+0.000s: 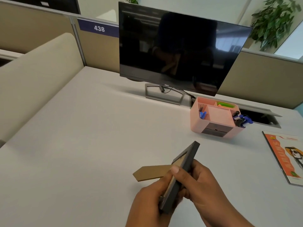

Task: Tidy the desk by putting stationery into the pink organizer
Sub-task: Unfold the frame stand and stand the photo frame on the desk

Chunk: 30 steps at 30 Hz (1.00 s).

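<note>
Both hands hold a dark grey picture frame [188, 163] edge-on above the near desk, with its brown cardboard stand flap [152, 172] sticking out to the left. My left hand [150, 199] grips its lower end, thumb on the back. My right hand [206, 185] clasps its right side. The pink organizer [196, 118] stands further back on the right, apart from the hands. It holds blue pens in the left slot, green and orange sticky notes at the back, markers in the right slot, and its middle compartment is bare.
A black monitor [177, 49] on a grey stand sits behind the organizer. An orange booklet [285, 158] lies at the right edge. A cable opening [260, 117] in the desk is right of the organizer. Beige partition walls surround the white desk [82, 136].
</note>
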Motion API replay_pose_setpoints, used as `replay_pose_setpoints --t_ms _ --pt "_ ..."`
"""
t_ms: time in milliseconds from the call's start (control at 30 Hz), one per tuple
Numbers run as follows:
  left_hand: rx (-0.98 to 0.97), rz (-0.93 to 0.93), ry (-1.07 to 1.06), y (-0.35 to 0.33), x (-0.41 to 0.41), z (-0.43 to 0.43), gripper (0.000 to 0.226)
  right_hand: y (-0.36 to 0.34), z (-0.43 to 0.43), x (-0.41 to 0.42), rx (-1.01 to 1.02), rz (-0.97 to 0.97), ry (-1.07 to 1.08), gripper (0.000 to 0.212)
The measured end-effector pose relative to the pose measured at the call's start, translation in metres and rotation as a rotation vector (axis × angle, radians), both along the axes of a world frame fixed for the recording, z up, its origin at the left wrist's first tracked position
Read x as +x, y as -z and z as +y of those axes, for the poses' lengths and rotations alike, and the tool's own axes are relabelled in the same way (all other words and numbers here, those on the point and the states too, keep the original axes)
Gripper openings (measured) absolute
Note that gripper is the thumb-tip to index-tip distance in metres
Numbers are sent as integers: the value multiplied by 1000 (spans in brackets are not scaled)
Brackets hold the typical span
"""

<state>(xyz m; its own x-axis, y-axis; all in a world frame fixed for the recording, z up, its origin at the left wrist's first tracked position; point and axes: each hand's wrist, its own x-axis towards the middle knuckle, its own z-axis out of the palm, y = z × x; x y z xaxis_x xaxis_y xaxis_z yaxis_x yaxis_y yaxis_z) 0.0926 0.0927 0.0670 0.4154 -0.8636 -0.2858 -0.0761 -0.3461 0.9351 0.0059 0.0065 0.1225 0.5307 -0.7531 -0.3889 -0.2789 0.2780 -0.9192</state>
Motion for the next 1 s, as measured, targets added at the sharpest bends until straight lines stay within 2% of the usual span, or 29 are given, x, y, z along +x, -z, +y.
replay_pose_setpoints --t_ms 67,233,333,467,533,633,667,733,800,867,1000 --pt "9 48 -54 0 4 -3 16 2 -3 1 4 5 -37 57" --pt "-153 8 71 3 31 6 24 9 -11 0 70 7 -114 61" --pt "-172 -18 -117 5 41 4 37 14 -17 -3 72 -26 -158 59" --pt "-196 -95 -230 0 62 -4 17 28 -36 -15 -22 35 -123 57" --pt "-191 -121 -247 1 80 -7 3 44 -51 -26 -124 133 -67 62" --pt "-170 -179 -250 3 105 -16 21 88 -81 -51 -411 366 21 47" --pt "-158 -176 -245 3 114 -20 21 104 -92 -61 -522 467 31 42" --pt "-138 -168 -222 5 133 -28 15 136 -112 -82 -666 673 10 57" --pt "-122 -156 -231 8 151 -38 7 163 -126 -98 -682 843 -35 83" --pt "-100 -138 -259 10 169 -51 2 185 -131 -110 -780 943 -133 102" --pt "-124 1 -260 12 206 -74 28 196 -133 -111 -824 1070 -197 104"
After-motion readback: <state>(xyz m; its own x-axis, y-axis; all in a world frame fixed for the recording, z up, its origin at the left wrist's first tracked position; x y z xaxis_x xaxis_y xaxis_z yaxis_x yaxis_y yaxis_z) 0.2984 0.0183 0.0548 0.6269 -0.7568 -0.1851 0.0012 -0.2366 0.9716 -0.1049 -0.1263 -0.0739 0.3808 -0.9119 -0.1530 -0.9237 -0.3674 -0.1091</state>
